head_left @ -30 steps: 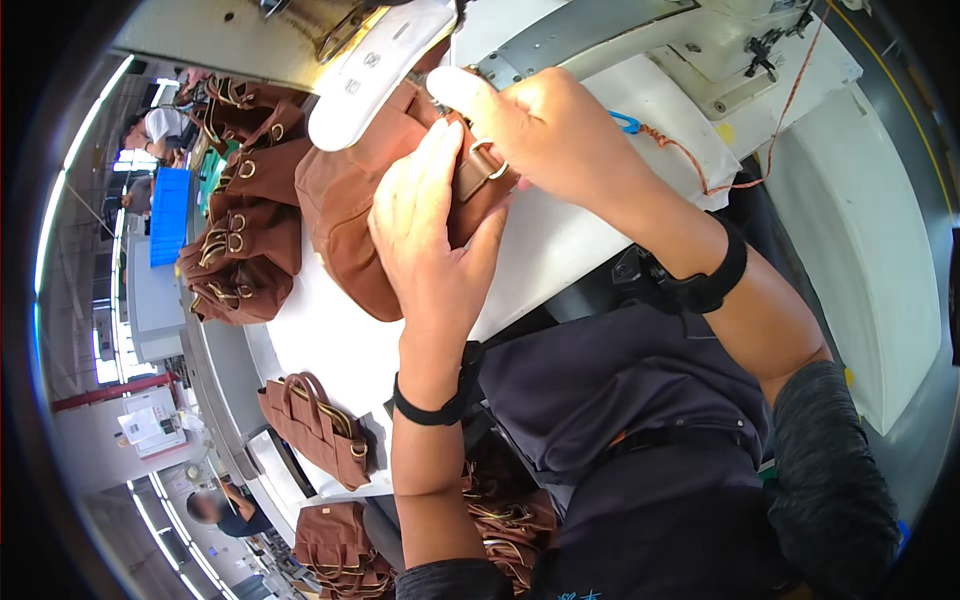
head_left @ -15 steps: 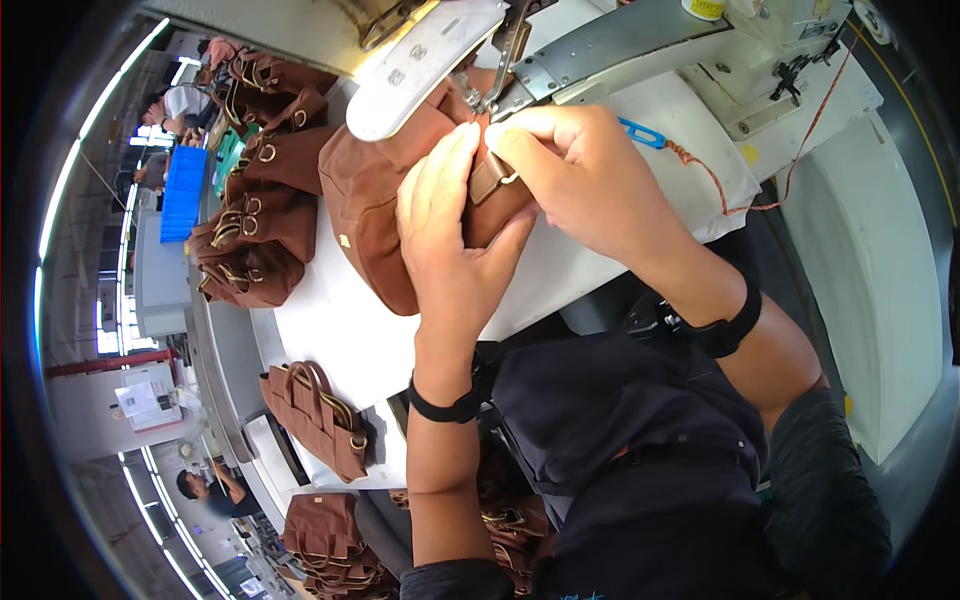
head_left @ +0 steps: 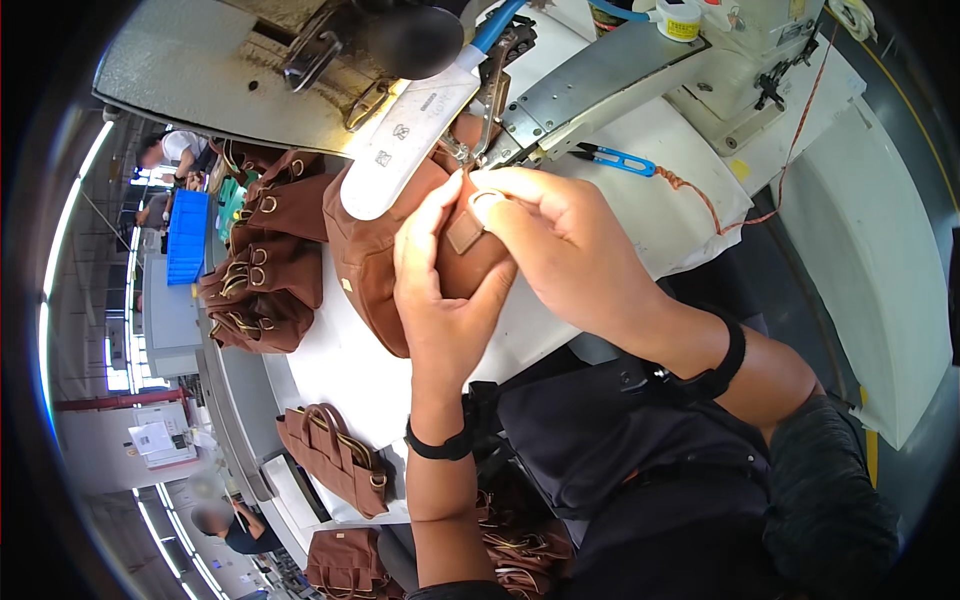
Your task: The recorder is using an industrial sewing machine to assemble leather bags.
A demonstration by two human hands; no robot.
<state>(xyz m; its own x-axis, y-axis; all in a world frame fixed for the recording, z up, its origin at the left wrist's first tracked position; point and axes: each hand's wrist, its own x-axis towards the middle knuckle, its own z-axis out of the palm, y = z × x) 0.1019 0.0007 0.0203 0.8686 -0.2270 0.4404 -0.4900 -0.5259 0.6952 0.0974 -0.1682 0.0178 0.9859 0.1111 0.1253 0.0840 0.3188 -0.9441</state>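
A brown bag [head_left: 372,262] sits under the needle area [head_left: 468,158] of a sewing machine, its top edge at the presser foot. My left hand [head_left: 438,300] lies along the bag, fingers together and pointing at the needle, thumb apart on the other side of a small leather tab [head_left: 465,232]. With thumb and curled fingers my right hand [head_left: 565,235] grips the bag's edge just right of that tab. Both sets of fingertips are close to the presser foot. The edge between them is partly hidden.
Several brown bags [head_left: 265,255] are piled on the left, and another bag [head_left: 335,455] lies nearer. Blue thread snips [head_left: 625,160] on an orange cord lie right of the machine arm [head_left: 600,80]. A small yellow-labelled pot [head_left: 680,18] stands on it. Other people work at far left.
My view has shifted, so machine and bags appear lower. The right fingers now cover more of the tab's right side, hiding its metal ring. Both hands stay on the bag at the needle.
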